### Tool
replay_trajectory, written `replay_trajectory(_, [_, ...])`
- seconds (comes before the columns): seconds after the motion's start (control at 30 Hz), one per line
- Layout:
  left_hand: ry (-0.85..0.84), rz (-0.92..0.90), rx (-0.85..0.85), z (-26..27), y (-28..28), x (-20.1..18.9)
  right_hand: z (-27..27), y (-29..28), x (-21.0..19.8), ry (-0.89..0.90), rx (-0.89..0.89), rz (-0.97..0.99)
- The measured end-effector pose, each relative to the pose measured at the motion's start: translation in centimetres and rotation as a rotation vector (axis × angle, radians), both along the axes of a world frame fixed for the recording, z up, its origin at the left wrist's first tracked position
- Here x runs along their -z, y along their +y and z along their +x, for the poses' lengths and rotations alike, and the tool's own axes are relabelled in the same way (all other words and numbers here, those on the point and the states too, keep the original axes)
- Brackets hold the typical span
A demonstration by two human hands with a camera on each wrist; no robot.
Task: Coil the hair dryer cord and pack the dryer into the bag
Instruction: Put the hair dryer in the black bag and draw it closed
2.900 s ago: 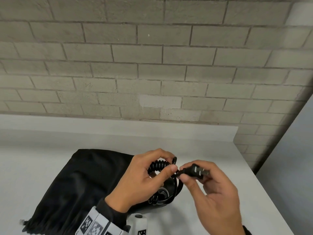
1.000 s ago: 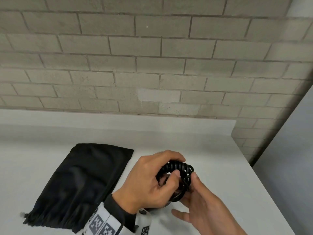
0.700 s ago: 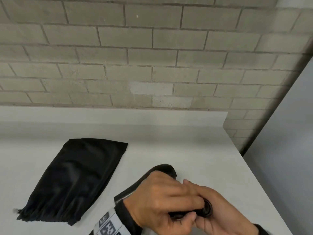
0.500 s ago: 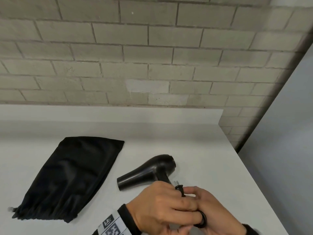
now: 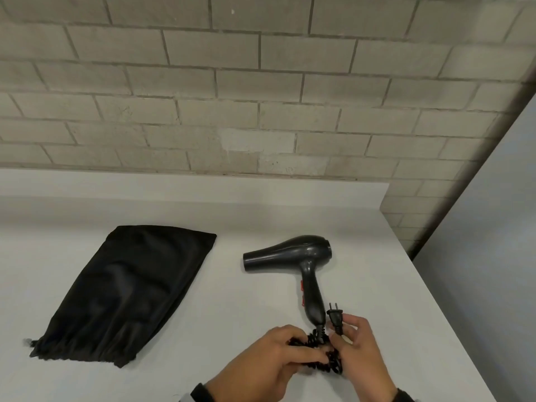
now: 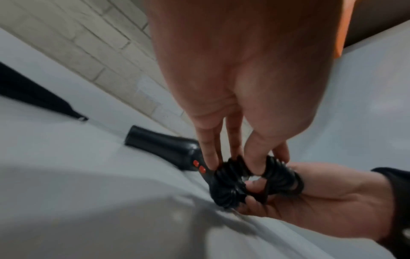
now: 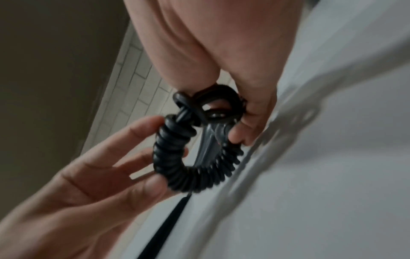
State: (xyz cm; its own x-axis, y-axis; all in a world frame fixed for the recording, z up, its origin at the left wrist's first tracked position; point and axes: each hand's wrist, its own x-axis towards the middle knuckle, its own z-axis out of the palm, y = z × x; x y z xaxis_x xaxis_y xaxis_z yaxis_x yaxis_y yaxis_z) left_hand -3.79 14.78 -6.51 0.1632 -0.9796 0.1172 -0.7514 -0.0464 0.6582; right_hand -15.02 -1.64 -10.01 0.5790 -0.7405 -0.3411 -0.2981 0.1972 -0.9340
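Note:
The black hair dryer [image 5: 290, 253] lies on the white table [image 5: 232, 329], nozzle pointing left and handle toward me. Its curly black cord [image 5: 319, 351] is bunched into a loop at the handle's end. My left hand [image 5: 314, 355] pinches the coil [image 6: 230, 180] between thumb and fingers. My right hand [image 5: 346, 340] grips the loop's other side [image 7: 188, 157], and the plug [image 5: 336, 314] sticks up beside its fingers. A black drawstring bag [image 5: 127, 288] lies flat to the left, apart from both hands.
A brick wall [image 5: 261, 97] rises behind a low white ledge at the table's back. The table's right edge [image 5: 435, 300] runs diagonally close to my right hand. Bare tabletop lies between the bag and the dryer.
The dryer has come out from under my hands and now lies in full view on the table. Both hands have drawn back to the handle's end with the coil. The plug now stands upright.

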Motion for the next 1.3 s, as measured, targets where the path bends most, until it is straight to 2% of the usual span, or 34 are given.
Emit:
replay_trajectory(0.1, [0.1,0.067,-0.054,0.4,0.1,0.8,-0.2,-0.5,0.0,0.129,-0.123,-0.237])
replay_trajectory(0.2, [0.136,0.104,-0.067,0.5,-0.1,1.0,-0.1,-1.2,-0.3,0.234,-0.192,-0.363])
replay_trajectory(0.43, [0.128,0.129,-0.016,0.8,0.5,0.8,-1.0,-2.3,-1.3,0.373,-0.254,-0.331])
replay_trajectory(0.53, [0.128,0.165,-0.057,1.1,1.8,1.5,-1.7,-2.3,-1.9,0.379,-0.279,-0.316])
replay_trajectory(0.63, [0.095,0.191,-0.134,1.7,4.1,1.6,-2.2,-1.8,-2.9,0.401,-0.3,-0.404])
replay_trajectory(0.77, [0.097,0.147,-0.285,3.3,8.5,0.5,-1.3,0.9,-5.9,0.248,-0.325,-0.672])
replay_trajectory(0.93, [0.04,0.14,-0.581,5.9,15.2,-0.7,3.5,7.8,-8.6,0.055,-0.678,-0.752])
replay_trajectory(1.07, [-0.08,0.117,-0.834,7.9,20.8,-0.1,9.2,13.4,-8.0,0.023,-0.954,-0.777])
replay_trajectory(1.17, [-0.101,0.159,-1.046,9.2,24.2,0.7,13.3,17.0,-6.5,-0.008,-1.044,-0.823])
replay_trajectory(1.3, [-0.043,0.228,-1.193,10.8,26.7,2.2,17.0,20.9,-4.4,0.017,-1.109,-0.887])
